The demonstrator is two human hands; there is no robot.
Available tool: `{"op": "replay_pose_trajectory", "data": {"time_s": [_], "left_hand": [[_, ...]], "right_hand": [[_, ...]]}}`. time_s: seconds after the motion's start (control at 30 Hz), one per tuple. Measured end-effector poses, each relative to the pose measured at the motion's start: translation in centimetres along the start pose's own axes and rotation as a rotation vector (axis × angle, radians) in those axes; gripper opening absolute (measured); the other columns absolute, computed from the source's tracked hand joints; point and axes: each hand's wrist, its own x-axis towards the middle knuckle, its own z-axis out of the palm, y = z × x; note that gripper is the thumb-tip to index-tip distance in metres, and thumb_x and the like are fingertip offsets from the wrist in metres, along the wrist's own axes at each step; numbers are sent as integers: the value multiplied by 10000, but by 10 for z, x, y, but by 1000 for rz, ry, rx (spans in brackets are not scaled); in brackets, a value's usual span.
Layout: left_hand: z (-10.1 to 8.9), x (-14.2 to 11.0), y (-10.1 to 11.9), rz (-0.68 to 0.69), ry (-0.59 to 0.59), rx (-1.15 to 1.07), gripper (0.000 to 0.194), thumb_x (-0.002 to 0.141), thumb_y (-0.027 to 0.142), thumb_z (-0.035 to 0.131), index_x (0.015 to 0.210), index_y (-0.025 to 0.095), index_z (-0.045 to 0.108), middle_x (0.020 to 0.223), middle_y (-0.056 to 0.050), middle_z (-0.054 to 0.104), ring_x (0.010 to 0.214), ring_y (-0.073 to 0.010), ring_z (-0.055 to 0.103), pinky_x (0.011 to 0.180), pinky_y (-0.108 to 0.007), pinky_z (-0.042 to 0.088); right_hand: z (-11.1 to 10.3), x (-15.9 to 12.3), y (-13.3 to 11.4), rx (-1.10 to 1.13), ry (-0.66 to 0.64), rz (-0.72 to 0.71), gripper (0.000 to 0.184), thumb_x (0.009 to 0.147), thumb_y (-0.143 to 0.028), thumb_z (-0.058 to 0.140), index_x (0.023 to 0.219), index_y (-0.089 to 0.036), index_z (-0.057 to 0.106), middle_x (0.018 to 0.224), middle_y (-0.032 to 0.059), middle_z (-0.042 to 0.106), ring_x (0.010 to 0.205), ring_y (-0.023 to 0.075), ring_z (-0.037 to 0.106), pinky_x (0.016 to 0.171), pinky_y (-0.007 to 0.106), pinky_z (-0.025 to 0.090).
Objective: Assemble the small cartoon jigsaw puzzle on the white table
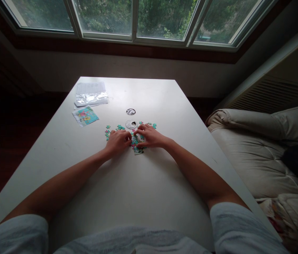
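A partly joined jigsaw puzzle (pixel 137 149) in teal and mixed colours lies flat on the white table, between my two hands. At its left edge is my left hand (pixel 117 141), its fingers curled and pressed together; what they hold, if anything, is too small to make out. My right hand (pixel 151 136) reaches over the puzzle's right side with thumb and fingers spread apart, covering part of it. Loose puzzle pieces (pixel 107 134) lie left of my left hand. Another loose piece (pixel 154 125) sits just beyond my right hand.
Two round metallic-looking discs (pixel 131 112) lie beyond the puzzle. A colourful picture sheet (pixel 86 116) and a clear plastic packet with papers (pixel 91 94) rest at the far left of the white table (pixel 149 197). A pale sofa (pixel 254 155) stands along the right side.
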Motion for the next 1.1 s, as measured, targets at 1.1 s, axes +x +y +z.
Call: {"op": "replay_pose_trajectory", "data": {"time_s": [1.1], "left_hand": [[-2, -7, -1, 309, -109, -40, 143, 820, 225, 648, 956, 245, 690, 1071, -62, 647, 1018, -253, 538, 967, -402, 382]], "right_hand": [[22, -1, 52, -89, 133, 297, 644, 985, -575, 492, 1525, -229, 446, 1631, 144, 318, 1514, 341, 259, 1216, 562, 244]]}}
